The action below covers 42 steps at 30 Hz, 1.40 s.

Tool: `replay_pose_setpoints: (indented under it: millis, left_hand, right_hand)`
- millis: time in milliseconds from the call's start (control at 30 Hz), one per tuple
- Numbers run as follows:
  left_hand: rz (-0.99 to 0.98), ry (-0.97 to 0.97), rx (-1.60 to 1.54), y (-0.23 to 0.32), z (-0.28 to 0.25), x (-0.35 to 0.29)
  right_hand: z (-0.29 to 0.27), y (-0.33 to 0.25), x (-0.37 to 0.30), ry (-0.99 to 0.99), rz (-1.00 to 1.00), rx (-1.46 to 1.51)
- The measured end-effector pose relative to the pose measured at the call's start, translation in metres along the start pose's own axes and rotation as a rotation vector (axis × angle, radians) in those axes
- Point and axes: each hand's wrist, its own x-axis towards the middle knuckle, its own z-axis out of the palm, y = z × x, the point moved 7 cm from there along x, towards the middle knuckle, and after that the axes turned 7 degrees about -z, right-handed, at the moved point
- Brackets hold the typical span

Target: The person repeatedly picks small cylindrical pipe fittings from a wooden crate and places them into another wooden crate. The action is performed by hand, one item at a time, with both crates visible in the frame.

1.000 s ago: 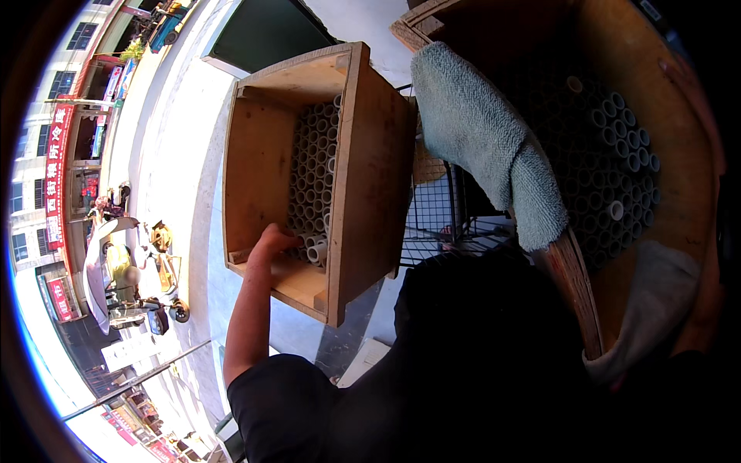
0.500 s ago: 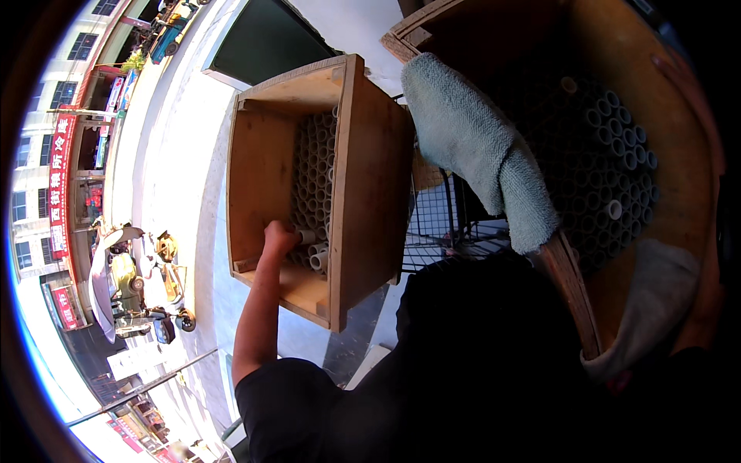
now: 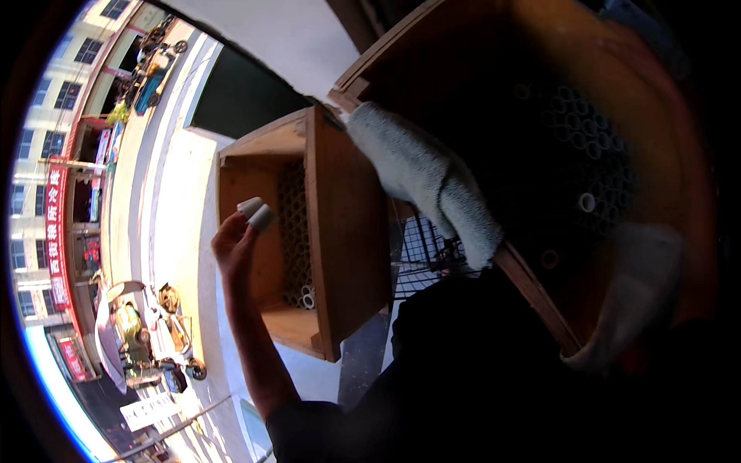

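My left hand (image 3: 234, 238) is raised at the mouth of the smaller wooden box (image 3: 349, 231), pinching two short whitish tubes (image 3: 260, 218) between its fingertips. Many more tubes (image 3: 294, 224) lie stacked inside that box, their round ends showing. At the right stands a larger wooden box (image 3: 532, 297) with a pale blue-green towel (image 3: 421, 166) draped over its edge. Deep in it, in shadow, are many white tube ends (image 3: 579, 123). My right hand (image 3: 624, 55) is dim along the upper right side of the larger box; its fingers cannot be made out.
Behind the smaller box is a dark green panel (image 3: 243, 96). A black wire basket (image 3: 423, 251) shows between the boxes. A greyish cloth (image 3: 644, 266) hangs at the larger box's near right corner. At the left lie a sunlit street and a parked three-wheeler (image 3: 127, 328).
My left hand has drawn out of the smaller box and risen, with two tubes in its fingers. The view has shifted, and the larger box looks darker.
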Motion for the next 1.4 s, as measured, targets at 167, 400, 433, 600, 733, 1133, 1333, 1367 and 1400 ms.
replay_pose_setpoints:
  millis: [167, 400, 433, 600, 733, 1133, 1333, 1367, 1400]
  left_hand:
    - [0.344, -0.154, -0.035, 0.117, 0.042, 0.005]
    - [0.672, -0.392, 0.231, 0.251, 0.197, -0.027]
    - [0.588, -0.457, 0.194, 0.275, 0.187, -0.049]
    - [0.534, -0.846, 0.317, 0.267, 0.318, -0.048]
    - [0.567, -1.004, 0.403, 0.240, 0.400, -0.048]
    - [0.785, -0.916, 0.819, 0.184, 0.492, -0.052]
    - [0.715, -1.046, 0.899, 0.178, 0.489, -0.053]
    - [0.713, -1.075, 0.881, 0.177, 0.488, -0.049]
    - [0.715, -1.110, 0.859, 0.178, 0.490, -0.049]
  right_hand:
    - [-0.006, -0.116, -0.023, -0.048, 0.117, -0.420]
    - [-0.006, -0.071, -0.036, -0.022, 0.197, -0.409]
    - [0.009, -0.116, -0.015, -0.062, 0.112, -0.349]
    - [0.005, -0.100, -0.022, -0.038, 0.086, -0.403]
    - [0.006, -0.106, -0.017, -0.012, 0.048, -0.399]
    - [0.005, -0.116, -0.019, -0.052, 0.138, -0.442]
    - [0.007, -0.116, -0.015, -0.089, 0.138, -0.440]
    - [0.007, -0.118, -0.014, -0.084, 0.135, -0.448]
    - [0.007, -0.117, -0.015, -0.080, 0.139, -0.459]
